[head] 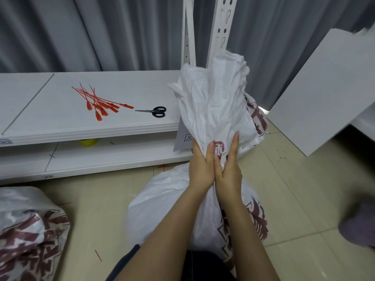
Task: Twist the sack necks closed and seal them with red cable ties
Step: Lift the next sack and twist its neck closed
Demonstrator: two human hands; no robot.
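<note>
Fingers [235, 142] of both hands lie nearly straight, pointing up. The left hand [199, 167] and right hand [229, 173] press palm toward palm with the sack's neck [213, 110] sandwiched between them; whether any fingertips hook round its far side cannot be told. The sack [166, 199], white with dark red print, sits on the floor tiles [294, 179] right in front of the person, and its loose top flares wide above the hands. This looks like the gathering stage, with the twist not yet set. To do it well, squeeze the fabric low, close to the bulging contents, so no slack is left below the tie. Then roll the neck in one direction until it forms a firm rope, and keep one hand clamped while the other goes for a tie. The red cable ties [101, 102] lie in a fan near the middle of the white shelf board [40, 118]. The scissors [155, 111] lie beside them, toward the board's front edge. A second printed sack [30, 230] lies at the lower left.
</note>
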